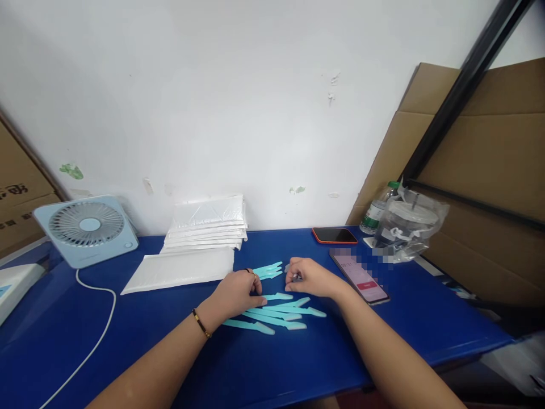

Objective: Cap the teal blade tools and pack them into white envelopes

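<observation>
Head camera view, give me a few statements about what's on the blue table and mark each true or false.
1. Both hands rest among the light blue sticks on the blue table. True: the left hand and right hand are on the pile.
2. The small fan stands at the right end of the table. False: it stands at the left end, its white cord trailing forward.
3. A stack of white padded envelopes leans by the wall. True.
4. Only one phone lies on the table. False: an orange-edged phone and a lit phone both lie there.
5. The left wrist is bare. False: it wears a bracelet.
</observation>
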`<state>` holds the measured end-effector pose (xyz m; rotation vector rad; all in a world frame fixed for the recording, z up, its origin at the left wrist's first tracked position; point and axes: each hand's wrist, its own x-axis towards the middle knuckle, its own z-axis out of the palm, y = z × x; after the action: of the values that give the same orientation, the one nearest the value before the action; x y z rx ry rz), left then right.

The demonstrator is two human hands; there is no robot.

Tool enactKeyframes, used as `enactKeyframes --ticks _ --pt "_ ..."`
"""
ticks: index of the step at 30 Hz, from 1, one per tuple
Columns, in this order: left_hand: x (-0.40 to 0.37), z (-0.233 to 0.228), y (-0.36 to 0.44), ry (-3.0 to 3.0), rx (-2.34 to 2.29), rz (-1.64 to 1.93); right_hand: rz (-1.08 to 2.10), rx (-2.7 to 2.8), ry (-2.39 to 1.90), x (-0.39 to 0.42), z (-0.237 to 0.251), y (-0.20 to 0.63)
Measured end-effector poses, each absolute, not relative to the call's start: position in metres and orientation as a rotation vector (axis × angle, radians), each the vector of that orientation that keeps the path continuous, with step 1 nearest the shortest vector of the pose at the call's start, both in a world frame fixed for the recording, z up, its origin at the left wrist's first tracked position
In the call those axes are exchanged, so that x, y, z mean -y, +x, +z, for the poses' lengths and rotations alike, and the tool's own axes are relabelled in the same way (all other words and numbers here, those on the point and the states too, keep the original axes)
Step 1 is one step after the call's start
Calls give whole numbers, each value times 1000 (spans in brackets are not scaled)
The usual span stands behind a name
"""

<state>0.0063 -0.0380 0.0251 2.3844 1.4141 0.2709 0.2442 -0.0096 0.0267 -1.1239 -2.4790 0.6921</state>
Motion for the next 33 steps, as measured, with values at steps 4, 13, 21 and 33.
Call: enactKeyframes --ticks 4,13,21,33 --pt "39 22 11 2371 -1402 239 732 2612 -1045 17 28 230" --pt "17 24 -9 2407 -1686 426 486 2362 -1342 -6 25 257" --pt "36 29 6 2380 -1494 383 841 2665 -1120 10 35 265" --pt "31 26 9 2531 -1435 308 606 2555 -1084 8 33 243"
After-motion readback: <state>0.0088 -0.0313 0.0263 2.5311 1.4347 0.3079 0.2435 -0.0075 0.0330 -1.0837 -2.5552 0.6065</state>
